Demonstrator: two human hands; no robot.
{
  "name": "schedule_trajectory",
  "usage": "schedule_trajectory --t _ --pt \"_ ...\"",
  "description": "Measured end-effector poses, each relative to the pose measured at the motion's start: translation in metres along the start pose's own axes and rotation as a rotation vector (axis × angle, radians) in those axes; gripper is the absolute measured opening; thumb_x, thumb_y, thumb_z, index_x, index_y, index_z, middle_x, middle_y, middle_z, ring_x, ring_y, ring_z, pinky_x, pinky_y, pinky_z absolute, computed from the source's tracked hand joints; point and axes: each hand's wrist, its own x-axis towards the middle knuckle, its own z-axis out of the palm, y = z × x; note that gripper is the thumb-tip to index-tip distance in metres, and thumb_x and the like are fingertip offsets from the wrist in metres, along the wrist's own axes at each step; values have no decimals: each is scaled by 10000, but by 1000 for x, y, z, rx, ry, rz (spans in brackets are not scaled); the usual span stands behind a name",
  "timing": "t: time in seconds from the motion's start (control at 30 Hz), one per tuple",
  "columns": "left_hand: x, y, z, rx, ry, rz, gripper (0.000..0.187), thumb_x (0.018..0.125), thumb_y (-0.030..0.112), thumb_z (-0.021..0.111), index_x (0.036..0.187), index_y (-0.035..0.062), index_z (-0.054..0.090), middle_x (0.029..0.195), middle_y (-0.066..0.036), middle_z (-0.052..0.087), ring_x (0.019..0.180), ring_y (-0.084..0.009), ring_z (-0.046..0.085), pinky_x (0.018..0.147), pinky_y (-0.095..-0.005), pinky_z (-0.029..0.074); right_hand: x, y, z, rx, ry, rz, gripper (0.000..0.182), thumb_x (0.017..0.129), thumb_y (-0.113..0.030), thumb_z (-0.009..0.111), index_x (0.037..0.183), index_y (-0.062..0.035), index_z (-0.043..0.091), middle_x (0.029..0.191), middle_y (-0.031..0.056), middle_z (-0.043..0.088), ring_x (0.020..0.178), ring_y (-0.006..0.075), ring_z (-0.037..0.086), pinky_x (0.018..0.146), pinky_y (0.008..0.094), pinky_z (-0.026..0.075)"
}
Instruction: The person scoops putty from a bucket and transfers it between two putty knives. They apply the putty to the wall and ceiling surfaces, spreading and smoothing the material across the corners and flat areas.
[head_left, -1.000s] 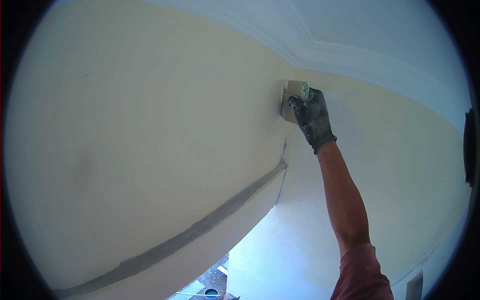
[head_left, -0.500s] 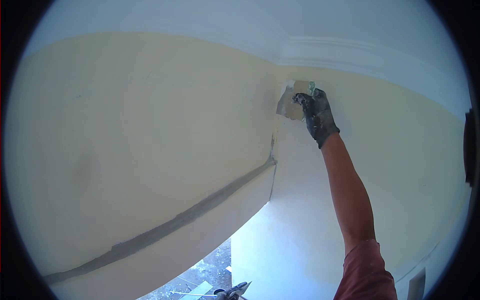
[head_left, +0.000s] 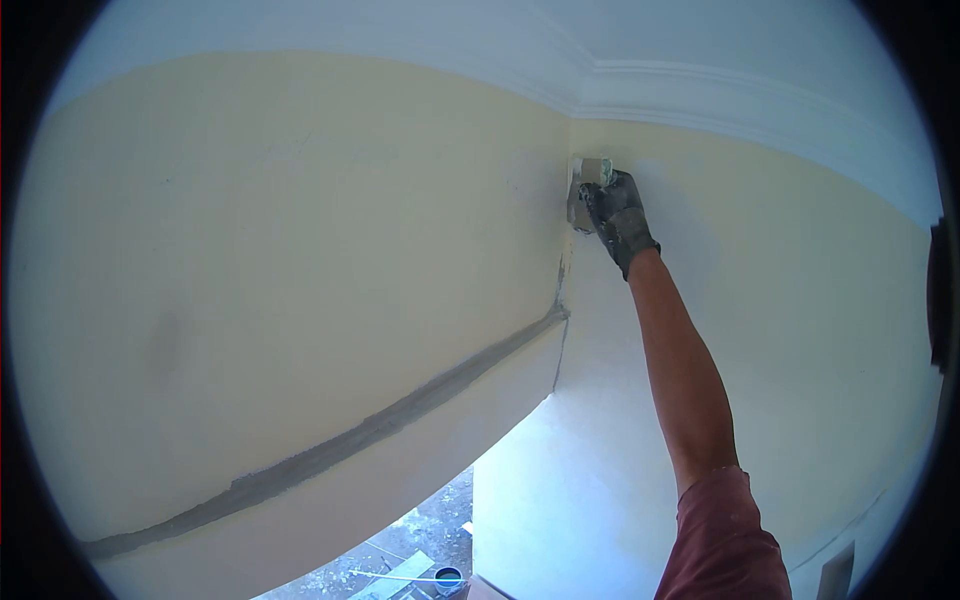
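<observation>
My right hand (head_left: pixel 617 213), in a dark glove smeared with filler, reaches up and grips a putty knife (head_left: pixel 582 192) by its handle. The flat blade is pressed against the inside corner where two pale yellow walls (head_left: pixel 300 250) meet, just below the white ceiling moulding (head_left: pixel 700 100). My arm is stretched out almost straight, with a red sleeve at the shoulder. My left hand is out of sight.
A grey band of filler (head_left: pixel 380 430) runs diagonally along the edge of the left wall down to the corner. Below it is an opening onto a floor with debris and a small round container (head_left: pixel 448 576). A wall fitting (head_left: pixel 835 572) sits at the lower right.
The putty knife has shifted up and into the corner, its blade now turned edge-on. A tool tip and gloved fingers seen at the bottom edge half a second ago are gone.
</observation>
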Motion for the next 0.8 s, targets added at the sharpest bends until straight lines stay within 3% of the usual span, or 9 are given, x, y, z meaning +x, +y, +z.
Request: schedule_trajectory --t 0.17,0.27,0.33,0.4,0.43,0.47,0.6,0.73,0.8 --pt "-14 62 2 122 221 166 246 1033 242 512 1112 57 653 827 -199 680 740 -332 646 652 -474 510 -17 10 -9 -81 -59 -59 308 915 -79 653 1188 30 561 988 84 653 818 170 634 728 342 551" --pt "10 77 6 491 49 136 242 1036 227 496 1111 61 655 856 -179 697 735 -320 649 644 -465 511 -15 24 -14 -240 -198 -608 239 919 -96 654 1111 37 602 937 85 656 787 174 634 712 349 554" --pt "31 77 9 148 56 169 265 1038 232 491 1144 56 658 909 -159 718 796 -280 668 703 -432 527 -16 -37 -12 -52 -86 -22 169 927 -82 633 1048 36 625 885 81 653 749 179 631 694 345 553" --pt "55 51 17 83 26 357 303 1033 229 492 1236 51 630 1018 -160 725 934 -267 677 835 -408 530 4 -33 3 42 -57 -67 106 921 -44 603 989 29 640 839 78 654 702 182 618 658 336 533" --pt "44 93 -2 73 -123 4 355 1013 212 533 1314 32 587 1160 -171 698 1054 -287 658 945 -405 507 2 -48 10 -6 -77 5 96 920 -25 585 982 24 639 839 68 653 692 179 612 638 326 519" --pt "39 101 -3 15 -123 53 357 1014 213 529 1317 31 583 1166 -171 692 1060 -286 653 949 -404 503 2 -59 21 -60 -103 75 95 918 -6 566 975 18 638 839 59 652 681 176 607 618 316 505" --pt "29 94 -1 -73 -123 137 366 1020 218 513 1328 28 567 1189 -171 672 1083 -284 633 965 -401 486 -61 -74 51 -497 -67 -525 271 806 -186 616 1005 -3 646 792 240 663 763 435 653 684 422 555" --pt "25 99 -3 -106 -144 138 376 1025 222 498 1340 25 550 1213 -170 651 1106 -282 613 980 -399 470 -84 -82 41 -283 -299 -317 270 827 -104 596 1076 -16 650 909 215 694 827 408 677 749 431 565" --pt "28 100 -4 -123 -155 150 380 1028 224 490 1346 23 542 1225 -170 640 1118 -280 603 988 -397 462 -93 -95 41 -365 -86 -731 361 817 -17 586 1172 -45 644 1096 184 688 950 376 675 819 439 570"
